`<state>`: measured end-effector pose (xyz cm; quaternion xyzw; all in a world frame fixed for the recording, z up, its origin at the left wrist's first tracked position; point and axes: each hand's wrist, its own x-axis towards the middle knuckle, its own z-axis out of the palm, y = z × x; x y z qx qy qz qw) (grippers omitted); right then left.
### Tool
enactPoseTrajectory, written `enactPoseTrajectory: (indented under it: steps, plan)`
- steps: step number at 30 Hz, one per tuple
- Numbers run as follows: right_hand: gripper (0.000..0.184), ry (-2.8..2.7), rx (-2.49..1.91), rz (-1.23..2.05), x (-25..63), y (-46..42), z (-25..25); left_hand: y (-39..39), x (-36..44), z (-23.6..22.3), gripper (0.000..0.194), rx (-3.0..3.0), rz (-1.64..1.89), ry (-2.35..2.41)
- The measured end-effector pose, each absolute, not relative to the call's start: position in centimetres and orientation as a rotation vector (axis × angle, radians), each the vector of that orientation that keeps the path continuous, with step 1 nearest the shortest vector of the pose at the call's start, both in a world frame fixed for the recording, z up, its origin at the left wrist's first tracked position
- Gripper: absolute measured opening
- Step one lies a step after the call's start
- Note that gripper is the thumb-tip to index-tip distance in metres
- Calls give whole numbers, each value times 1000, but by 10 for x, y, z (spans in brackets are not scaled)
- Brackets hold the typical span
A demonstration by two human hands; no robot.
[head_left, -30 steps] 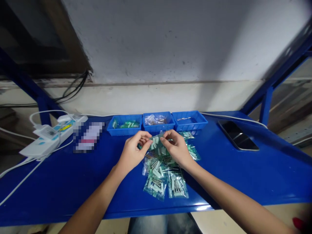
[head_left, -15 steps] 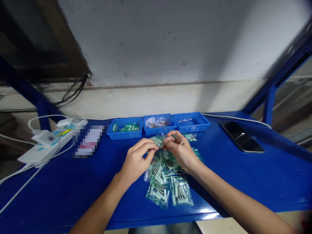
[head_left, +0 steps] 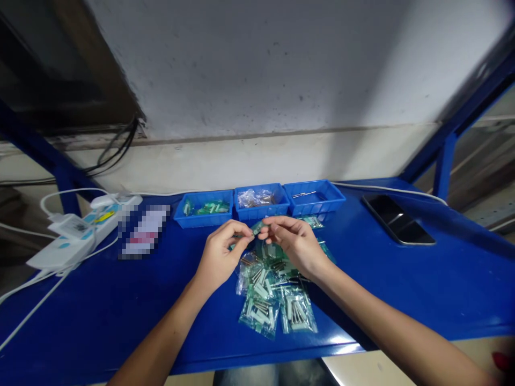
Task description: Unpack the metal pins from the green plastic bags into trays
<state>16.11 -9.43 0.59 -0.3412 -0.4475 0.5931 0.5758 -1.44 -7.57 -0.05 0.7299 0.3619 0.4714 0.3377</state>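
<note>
Between my two hands is a small greenish plastic bag (head_left: 258, 227), pinched at both ends and held above the pile. My left hand (head_left: 225, 247) grips its left end between thumb and fingers. On its other end, the fingertips of my right hand (head_left: 295, 240) are closed. What is inside this bag is too small to make out. Below lie several clear green bags (head_left: 260, 311) of screws and white plugs, spread over the blue table (head_left: 169, 316). Part of the pile is hidden under my right hand.
Three blue bins stand along the back: the left bin (head_left: 203, 220) holds green bags, the middle bin (head_left: 263, 213) clear bags, the right bin (head_left: 316, 205) a few screws. A white power strip (head_left: 80, 230) with cables lies left, a black phone (head_left: 398, 219) right.
The held bag has gone from spread flat to narrow, looking folded or rolled between my fingers. Both hands have stayed in nearly the same place; the view has shifted slightly.
</note>
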Motion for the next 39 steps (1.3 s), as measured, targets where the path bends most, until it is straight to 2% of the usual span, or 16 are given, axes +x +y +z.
enactPoseTrajectory:
  steps: [7, 14, 17, 21, 24, 25, 27, 29, 32, 36, 39]
  plan:
    - [15, -1218, -946, 1161, 159, -96, 6, -80, -16, 0, 3, 1879, 1221, 958]
    - [29, -1691, -897, 467, 161, -107, 7, -82, -9, 7, 28, 1524, 1161, 973]
    - [36, -1862, -787, 312, 160, -112, 7, -80, -8, 7, 36, 1334, 1040, 929]
    - [36, -1911, -840, 368, 158, -111, 3, -76, -11, 1, 24, 1451, 1000, 896]
    - [19, -1790, -1058, 533, 158, -107, 6, -74, -15, -4, 11, 1887, 1245, 958]
    - [14, -1729, -1114, 626, 159, -106, 8, -74, -16, -5, 11, 2059, 1312, 953]
    - [16, -1621, -1148, 863, 162, -103, 13, -73, -18, -5, 15, 2325, 1383, 919]
    - [20, -1550, -1098, 1095, 164, -102, 17, -73, -19, -4, 20, 2444, 1416, 934]
    - [25, -1493, -968, 1274, 163, -102, 18, -72, -21, -2, 24, 2515, 1432, 1016]
    - [18, -1423, -971, 1251, 154, -102, 10, -71, -21, -5, 24, 2479, 1410, 1074]
    - [15, -1424, -1028, 1035, 150, -101, 3, -70, -18, -10, 35, 2260, 1342, 1060]
